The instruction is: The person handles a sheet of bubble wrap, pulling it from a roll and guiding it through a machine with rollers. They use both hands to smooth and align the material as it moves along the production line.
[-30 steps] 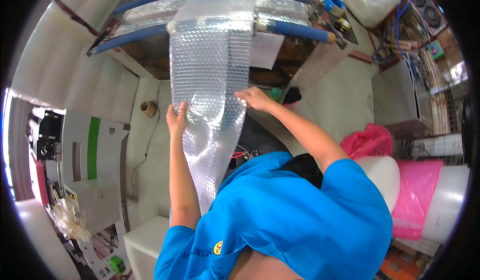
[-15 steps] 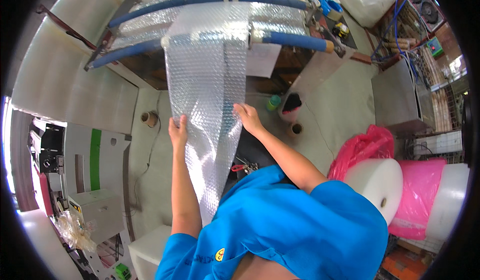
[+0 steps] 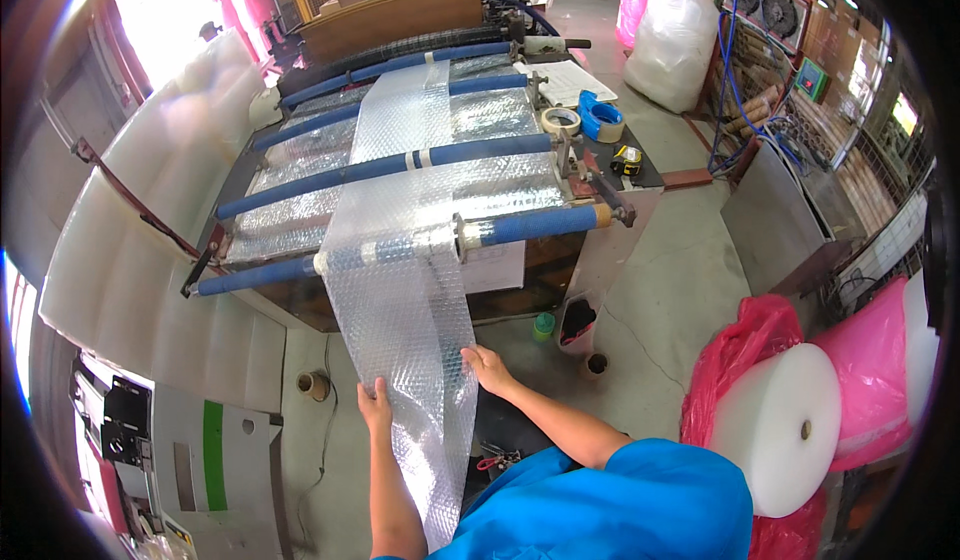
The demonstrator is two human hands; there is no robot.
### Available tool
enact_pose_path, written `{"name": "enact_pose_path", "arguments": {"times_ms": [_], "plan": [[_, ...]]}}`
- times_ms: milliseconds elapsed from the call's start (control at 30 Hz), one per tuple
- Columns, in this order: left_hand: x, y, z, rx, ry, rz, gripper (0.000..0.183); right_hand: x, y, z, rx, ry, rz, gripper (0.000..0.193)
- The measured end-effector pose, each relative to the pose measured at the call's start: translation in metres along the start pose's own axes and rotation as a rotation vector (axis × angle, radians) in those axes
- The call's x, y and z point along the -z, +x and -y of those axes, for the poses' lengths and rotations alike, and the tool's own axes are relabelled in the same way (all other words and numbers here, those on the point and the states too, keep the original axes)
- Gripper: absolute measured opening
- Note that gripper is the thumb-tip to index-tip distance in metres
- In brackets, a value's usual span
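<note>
A long strip of clear bubble wrap point(image 3: 405, 315) runs over the blue rollers of a machine and hangs down toward me. My left hand point(image 3: 376, 406) pinches its left edge between thumb and fingers. Slightly farther up, my right hand point(image 3: 487, 370) grips the right edge. Below my hands the strip sags, shiny and creased, past my blue shirt. The nearest blue roller point(image 3: 540, 226) carries the strip between a white collar on the left and a metal ring on the right. Pliers-like tools with red handles point(image 3: 490, 462) lie below my right forearm.
Tape rolls point(image 3: 602, 120) and a yellow-black tape measure point(image 3: 627, 161) lie on the machine's right side. A large white foam roll point(image 3: 775, 430) stands at right, beside pink wrapped rolls. Cardboard tubes point(image 3: 313, 386) and a green bottle point(image 3: 543, 327) are on the floor. A grey cabinet point(image 3: 215, 460) stands left.
The head view has tilted upward, so more of the machine and the room behind it shows. Both hands keep their hold on the bubble wrap and appear lower in the picture.
</note>
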State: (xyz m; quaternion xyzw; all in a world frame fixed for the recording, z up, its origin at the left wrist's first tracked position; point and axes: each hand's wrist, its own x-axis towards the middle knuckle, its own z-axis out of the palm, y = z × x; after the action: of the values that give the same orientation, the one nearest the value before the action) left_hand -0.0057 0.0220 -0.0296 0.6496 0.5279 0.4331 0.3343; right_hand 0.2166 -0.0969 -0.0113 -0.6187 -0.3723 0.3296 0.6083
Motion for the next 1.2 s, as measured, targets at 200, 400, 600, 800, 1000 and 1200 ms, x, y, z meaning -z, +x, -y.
{"name": "enact_pose_path", "arguments": {"times_ms": [200, 400, 600, 800, 1000, 1200], "plan": [[0.006, -0.002, -0.022, 0.162, -0.01, 0.117, 0.04, -0.002, 0.0, 0.006, -0.036, 0.065, -0.009, 0.034], [0.006, -0.009, -0.02, 0.137, 0.006, 0.114, 0.043, 0.003, -0.004, -0.001, -0.008, -0.02, 0.03, 0.034], [-0.001, 0.023, -0.051, 0.008, 0.065, 0.1, 0.045, 0.016, 0.027, 0.032, 0.129, -0.152, 0.033, 0.039], [-0.004, 0.074, -0.113, -0.004, 0.018, 0.121, 0.036, 0.025, 0.076, 0.081, 0.174, -0.19, -0.046, 0.039], [0.006, 0.09, -0.158, 0.005, -0.003, 0.045, 0.044, -0.001, 0.078, 0.112, 0.054, 0.147, -0.237, 0.035], [0.032, 0.05, -0.119, 0.323, 0.143, 0.286, 0.073, -0.011, 0.018, 0.083, -0.035, -0.138, -0.15, 0.033]]}}
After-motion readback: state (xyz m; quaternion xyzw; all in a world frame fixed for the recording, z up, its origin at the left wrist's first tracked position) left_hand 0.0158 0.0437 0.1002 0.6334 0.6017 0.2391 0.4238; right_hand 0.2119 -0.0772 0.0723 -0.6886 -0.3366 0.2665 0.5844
